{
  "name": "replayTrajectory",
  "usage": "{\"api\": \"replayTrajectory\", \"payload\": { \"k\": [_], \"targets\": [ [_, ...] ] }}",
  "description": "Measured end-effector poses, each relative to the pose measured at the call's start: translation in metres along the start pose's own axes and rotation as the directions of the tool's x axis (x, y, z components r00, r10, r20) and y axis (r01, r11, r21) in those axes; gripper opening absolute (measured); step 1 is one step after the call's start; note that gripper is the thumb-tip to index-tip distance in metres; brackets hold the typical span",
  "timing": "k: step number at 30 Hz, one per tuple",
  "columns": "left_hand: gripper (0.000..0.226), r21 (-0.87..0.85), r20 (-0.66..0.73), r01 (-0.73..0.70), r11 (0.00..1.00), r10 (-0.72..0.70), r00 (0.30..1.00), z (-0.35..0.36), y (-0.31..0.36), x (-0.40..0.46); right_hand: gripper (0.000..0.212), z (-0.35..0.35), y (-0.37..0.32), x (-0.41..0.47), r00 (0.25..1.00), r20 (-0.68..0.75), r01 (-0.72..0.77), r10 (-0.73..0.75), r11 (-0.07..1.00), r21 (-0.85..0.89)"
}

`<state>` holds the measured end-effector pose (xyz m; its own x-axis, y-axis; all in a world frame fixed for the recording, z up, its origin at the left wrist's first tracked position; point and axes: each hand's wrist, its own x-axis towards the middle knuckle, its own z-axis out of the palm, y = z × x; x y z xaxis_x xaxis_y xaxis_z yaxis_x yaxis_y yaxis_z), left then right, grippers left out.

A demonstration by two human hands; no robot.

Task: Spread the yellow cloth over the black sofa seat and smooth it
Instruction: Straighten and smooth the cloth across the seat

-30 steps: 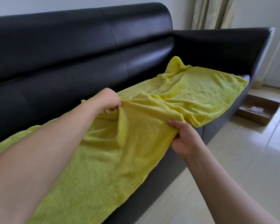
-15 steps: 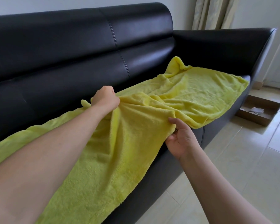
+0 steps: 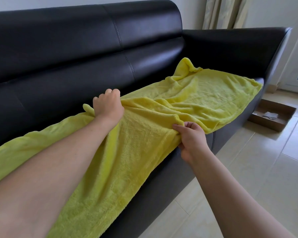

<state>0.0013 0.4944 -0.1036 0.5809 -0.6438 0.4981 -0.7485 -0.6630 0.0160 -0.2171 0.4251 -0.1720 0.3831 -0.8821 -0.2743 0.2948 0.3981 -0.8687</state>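
Two hands [image 3: 108,104] [image 3: 191,138] apparently pinching yellow cloth [image 3: 205,98], one each edge

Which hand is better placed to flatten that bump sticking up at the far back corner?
The left hand, probably: it grips the yellow cloth along the backrest side, in line with the bump. The right hand holds the front edge.

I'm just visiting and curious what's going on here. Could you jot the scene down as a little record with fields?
activity: spreading a yellow cloth over a black sofa seat
left hand: gripping the cloth's back edge by the backrest
right hand: pinching the cloth's front edge
cloth state: wrinkled between the hands, far corner bunched up
floor: cardboard tray beside the sofa
background: curtain
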Motion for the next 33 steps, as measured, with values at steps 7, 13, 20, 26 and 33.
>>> {"api": "replayTrajectory", "payload": {
  "k": [7,13,20,26,33],
  "targets": [
    [0.019,-0.501,0.018,-0.408,0.763,0.480,0.877,-0.038,0.031,-0.100,0.036,-0.003,-0.003,0.008,0.998,-0.016,-0.064,0.063,0.996,-0.064],
    [0.026,-0.209,0.397,-0.578,0.789,0.608,0.687,-0.041,0.024,-0.166,0.038,0.007,-0.009,0.007,0.979,0.034,-0.203,0.202,0.978,0.041],
    [0.023,-0.360,0.549,-0.405,0.841,0.541,0.637,-0.038,0.018,-0.140,0.030,-0.001,-0.019,0.017,0.996,-0.009,0.087,-0.087,0.994,0.066],
    [0.022,-0.286,0.638,-0.548,0.786,0.583,0.503,-0.042,0.026,-0.135,0.026,0.004,-0.053,0.055,0.913,0.051,0.405,-0.404,0.887,-0.221],
    [0.020,-0.321,0.820,-0.372,0.871,0.452,0.352,-0.057,0.052,-0.101,0.043,-0.023,-0.056,0.081,0.873,0.161,0.422,-0.461,0.546,-0.723]
  ]
}}
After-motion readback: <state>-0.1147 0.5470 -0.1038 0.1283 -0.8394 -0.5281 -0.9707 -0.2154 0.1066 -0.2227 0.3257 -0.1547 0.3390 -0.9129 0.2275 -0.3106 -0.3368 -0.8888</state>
